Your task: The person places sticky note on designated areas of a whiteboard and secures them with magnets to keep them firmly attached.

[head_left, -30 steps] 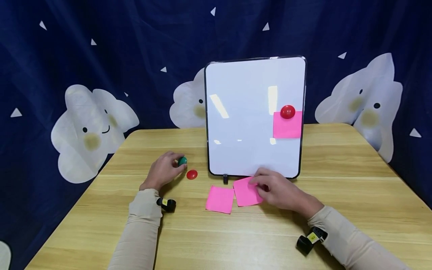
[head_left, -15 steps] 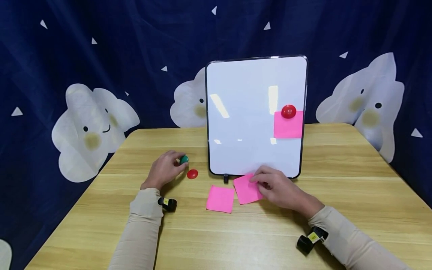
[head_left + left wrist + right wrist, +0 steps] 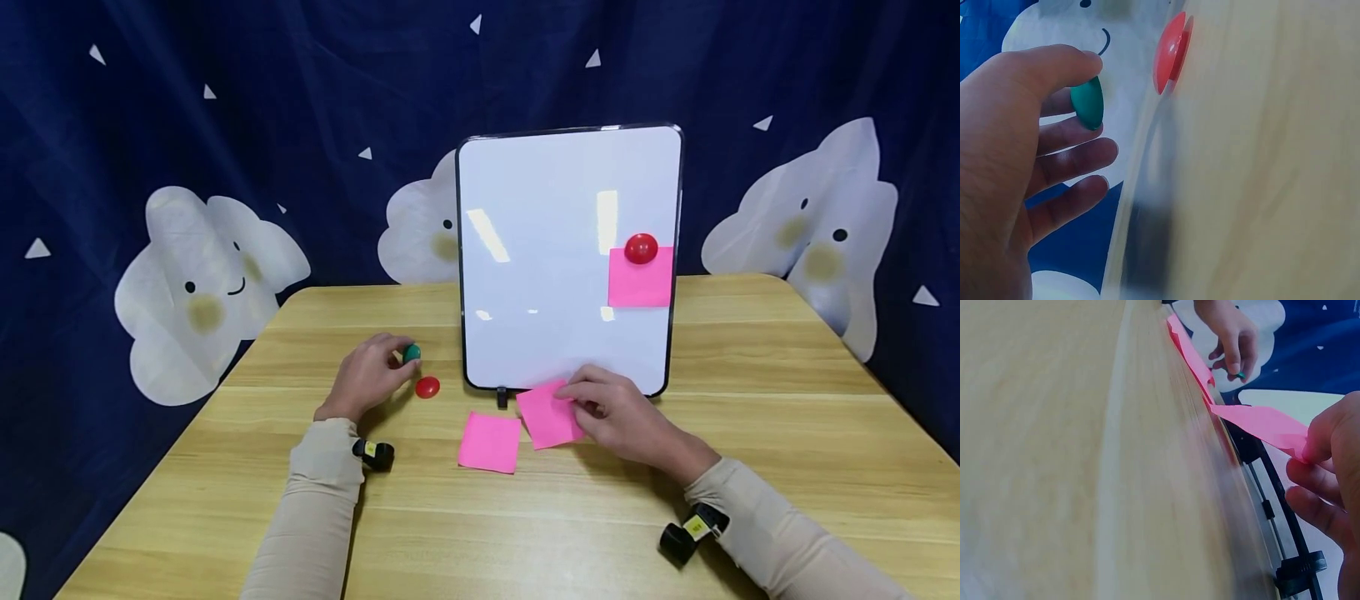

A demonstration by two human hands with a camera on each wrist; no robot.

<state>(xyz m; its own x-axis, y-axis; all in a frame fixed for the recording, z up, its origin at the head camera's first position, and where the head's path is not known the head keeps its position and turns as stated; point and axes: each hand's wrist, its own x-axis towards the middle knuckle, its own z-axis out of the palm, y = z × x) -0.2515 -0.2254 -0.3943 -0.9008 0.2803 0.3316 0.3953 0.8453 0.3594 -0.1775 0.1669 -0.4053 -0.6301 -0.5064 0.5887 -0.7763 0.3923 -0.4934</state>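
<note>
Pink note point(image 3: 546, 414), lifted at its near edge: right hand point(image 3: 626, 421) pinches it between thumb and fingertips point(image 3: 1319, 440), the far corner trailing toward the table point(image 3: 750, 417). It sits at 6 o'clock of the whiteboard point(image 3: 555, 250), just in front of the board's foot. The wrist view shows the sheet bowing and curling as it rises. Judged very light, limp, easily creased; a pinch at one edge looks enough, and the free end will likely flap.

Second pink note point(image 3: 489, 442) lies flat at 8 o'clock of the held one, the two touching or nearly so at a corner; cannot tell which.

Green magnet point(image 3: 410, 353): left hand point(image 3: 367, 379) holds it between thumb tip and forefinger, the other fingers loosely spread below it in the wrist view point(image 3: 1087, 102). It looks clear of the table. Smooth domed plastic, small, rigid; judged a little slippery, best taken across its rim as now.

Red magnet point(image 3: 427, 387) rests on the table at 5 o'clock of the green one, just beside the left hand's fingers, not touched.

On the board, a third pink note point(image 3: 640, 283) hangs near the right edge, pinned at its top by another red magnet point(image 3: 641, 248).

No containers in view; nothing holds anything but the board and the two hands.
</note>
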